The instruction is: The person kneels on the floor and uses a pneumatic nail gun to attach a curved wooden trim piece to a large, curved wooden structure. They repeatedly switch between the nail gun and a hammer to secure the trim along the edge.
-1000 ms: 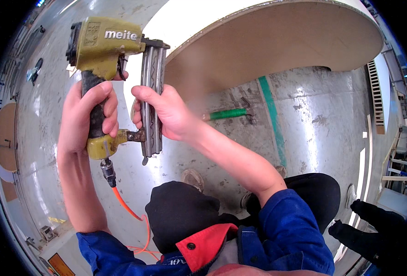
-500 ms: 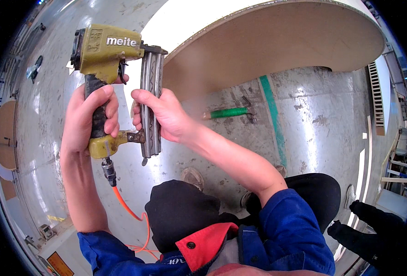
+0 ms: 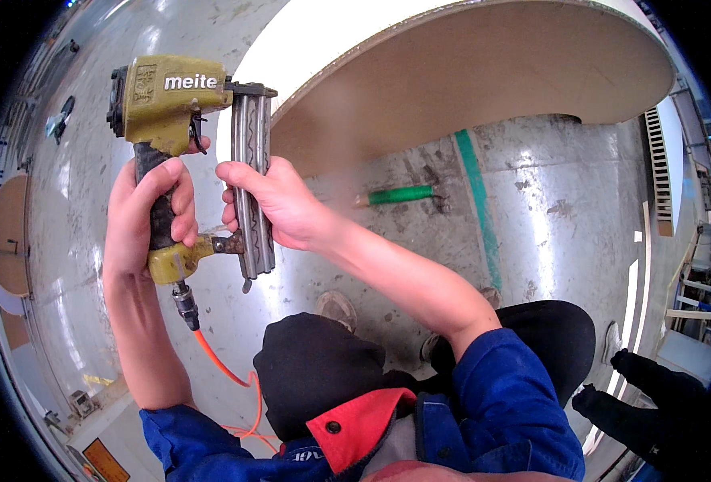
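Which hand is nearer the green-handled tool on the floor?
The right hand: it's left of the green-handled tool, around the metal magazine of the nail gun; the left hand is farther left, on its black grip.

The left forearm [image 3: 146, 345] stands nearly upright, bare below its rolled sleeve [image 3: 191, 442], the left wrist [image 3: 127, 265] almost straight. The left hand [image 3: 130, 213] is closed, its thumb [image 3: 161, 173] slanting up and inward over curled fingers [image 3: 183, 210], with one fingertip showing higher up. The right forearm [image 3: 411, 273] reaches diagonally across the front of the body; the right hand [image 3: 285, 205] is wrapped shut, thumb pointing left, beside the left hand but apart from it
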`<state>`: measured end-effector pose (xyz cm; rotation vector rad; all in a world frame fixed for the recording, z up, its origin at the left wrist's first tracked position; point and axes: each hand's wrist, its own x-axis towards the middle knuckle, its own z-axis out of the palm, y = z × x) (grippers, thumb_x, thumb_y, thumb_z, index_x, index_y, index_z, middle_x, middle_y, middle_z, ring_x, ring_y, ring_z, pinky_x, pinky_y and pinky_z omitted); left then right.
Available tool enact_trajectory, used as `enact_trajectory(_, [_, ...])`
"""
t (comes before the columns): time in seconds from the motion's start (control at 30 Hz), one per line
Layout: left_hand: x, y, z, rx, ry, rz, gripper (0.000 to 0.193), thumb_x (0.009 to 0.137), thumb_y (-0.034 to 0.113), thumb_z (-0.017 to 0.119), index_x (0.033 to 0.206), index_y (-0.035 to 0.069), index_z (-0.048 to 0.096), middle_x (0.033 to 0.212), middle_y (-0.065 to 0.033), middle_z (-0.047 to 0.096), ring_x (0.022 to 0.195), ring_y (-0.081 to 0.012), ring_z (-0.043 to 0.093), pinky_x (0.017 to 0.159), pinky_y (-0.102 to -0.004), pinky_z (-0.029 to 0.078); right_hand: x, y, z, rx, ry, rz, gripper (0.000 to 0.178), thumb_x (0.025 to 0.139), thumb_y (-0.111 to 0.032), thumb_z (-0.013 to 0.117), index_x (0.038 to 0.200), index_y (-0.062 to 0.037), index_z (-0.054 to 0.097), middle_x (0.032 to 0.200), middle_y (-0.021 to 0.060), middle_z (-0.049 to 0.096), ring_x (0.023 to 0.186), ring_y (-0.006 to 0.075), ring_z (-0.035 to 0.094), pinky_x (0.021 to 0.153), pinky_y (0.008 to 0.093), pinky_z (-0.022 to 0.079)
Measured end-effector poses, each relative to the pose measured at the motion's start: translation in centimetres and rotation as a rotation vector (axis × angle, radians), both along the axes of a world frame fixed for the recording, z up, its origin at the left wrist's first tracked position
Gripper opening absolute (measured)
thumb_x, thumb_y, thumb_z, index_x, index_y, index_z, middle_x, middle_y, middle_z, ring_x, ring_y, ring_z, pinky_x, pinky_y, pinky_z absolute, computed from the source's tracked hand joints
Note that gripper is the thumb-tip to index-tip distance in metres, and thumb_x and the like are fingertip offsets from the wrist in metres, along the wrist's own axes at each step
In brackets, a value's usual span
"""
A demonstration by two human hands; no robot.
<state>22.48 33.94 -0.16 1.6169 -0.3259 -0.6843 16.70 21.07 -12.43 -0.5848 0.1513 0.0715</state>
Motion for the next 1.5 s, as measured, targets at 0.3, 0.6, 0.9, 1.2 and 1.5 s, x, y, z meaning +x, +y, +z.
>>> enact_trajectory(0.3, [0.5,0.4,-0.3,0.026,0.015,-0.025,0.037,0.095,0.02,0.053,0.119,-0.007,0.053,0.062,-0.0005,0.047,0.044,-0.0076,0.047,0.043,-0.0247,0.045,-0.1,0.3,-0.6,0.003,-0.004,0.02,0.028,0.094,-0.028,0.066,0.101,-0.0017,0.06,0.079,0.0055,0.061,0.064,0.0149,0.066,0.057,0.0285,0.057])
enact_trajectory(0.6, [0.5,0.4,-0.1,0.03,0.026,-0.015,0.036,0.094,0.019,0.053,0.119,-0.008,0.053,0.061,-0.0004,0.046,0.044,-0.0078,0.047,0.042,-0.0253,0.045,0.1,0.4,-0.5,0.001,0.005,0.018,0.029,0.093,-0.029,0.067,0.1,-0.0015,0.06,0.08,0.0055,0.061,0.064,0.0146,0.065,0.057,0.029,0.057])
enact_trajectory(0.9, [0.0,1.7,-0.9,0.018,0.036,0.025,0.037,0.095,0.02,0.053,0.119,-0.008,0.053,0.061,0.0,0.045,0.043,-0.0072,0.045,0.042,-0.024,0.043,0.0,1.5,-1.2,-0.008,0.062,0.084,0.033,0.089,-0.032,0.072,0.099,-0.0023,0.06,0.081,0.0056,0.062,0.062,0.015,0.065,0.056,0.0299,0.057])
enact_trajectory(1.2, [0.5,1.9,-1.8,0.04,0.053,0.05,0.04,0.096,0.02,0.05,0.126,-0.007,0.051,0.064,0.0024,0.044,0.042,-0.0048,0.043,0.039,-0.0213,0.042,0.3,2.0,-1.6,0.009,0.077,0.027,0.03,0.09,-0.029,0.07,0.089,-0.0012,0.059,0.074,0.0071,0.06,0.057,0.0178,0.064,0.052,0.0307,0.056])
enact_trajectory(1.5, [0.6,2.1,-1.8,0.017,0.071,0.044,0.036,0.094,0.019,0.053,0.118,-0.008,0.053,0.061,0.0002,0.045,0.043,-0.0074,0.045,0.041,-0.0247,0.044,0.4,1.7,-1.3,-0.016,0.08,0.057,0.03,0.091,-0.029,0.069,0.088,-0.0009,0.06,0.074,0.0074,0.061,0.058,0.0173,0.064,0.053,0.0311,0.055])
